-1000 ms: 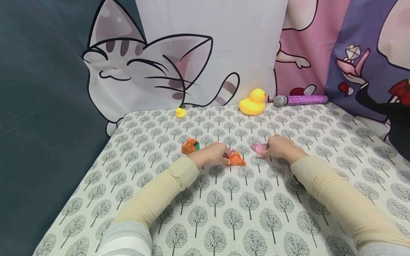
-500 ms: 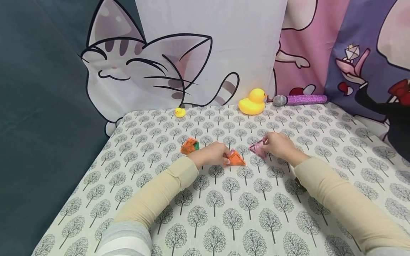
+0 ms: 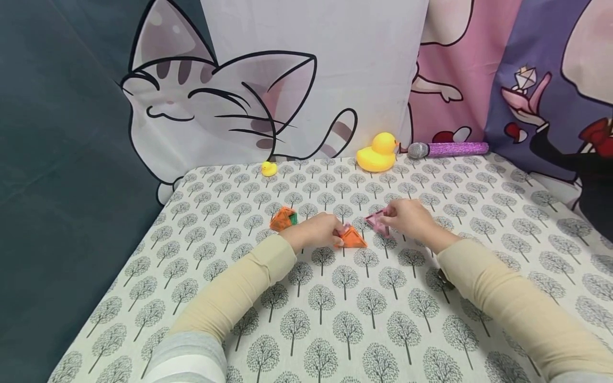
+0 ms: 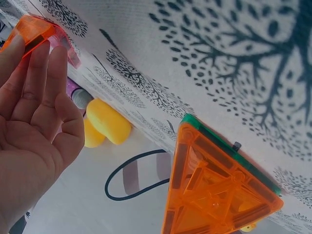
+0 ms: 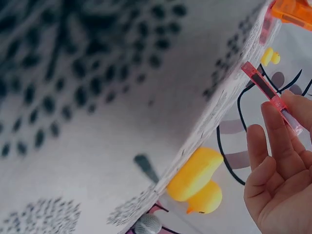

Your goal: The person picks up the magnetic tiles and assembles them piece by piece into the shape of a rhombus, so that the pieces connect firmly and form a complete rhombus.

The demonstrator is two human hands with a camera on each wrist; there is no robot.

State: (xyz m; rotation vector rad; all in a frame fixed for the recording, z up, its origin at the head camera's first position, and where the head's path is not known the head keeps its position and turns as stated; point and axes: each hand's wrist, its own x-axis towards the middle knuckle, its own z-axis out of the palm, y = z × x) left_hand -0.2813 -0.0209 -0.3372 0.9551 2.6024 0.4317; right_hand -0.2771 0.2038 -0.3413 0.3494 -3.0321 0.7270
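Observation:
My left hand (image 3: 322,231) pinches an orange triangular magnetic tile (image 3: 353,238) near the table's middle. A pink tile (image 4: 66,39) stands against its far side in the left wrist view. To the right, a separate pink triangular magnetic tile (image 3: 377,222) is pinched between the thumb and fingers of my right hand (image 3: 411,219). Seen edge-on in the right wrist view, this pink tile (image 5: 265,85) is apart from the orange one (image 5: 295,13). Left of both hands sits an orange tile pyramid (image 3: 281,218) with a green tile (image 4: 231,153) along one side.
At the back of the tree-patterned tablecloth (image 3: 268,319) sit a small yellow duck (image 3: 269,169) and a larger yellow duck (image 3: 377,154). A purple glittery microphone (image 3: 450,149) lies at the back right. Behind the table hangs a cartoon cat curtain (image 3: 268,106).
My right hand has shifted left with the pink tile, closer to the orange one, and more of that tile shows. The left hand stays in place.

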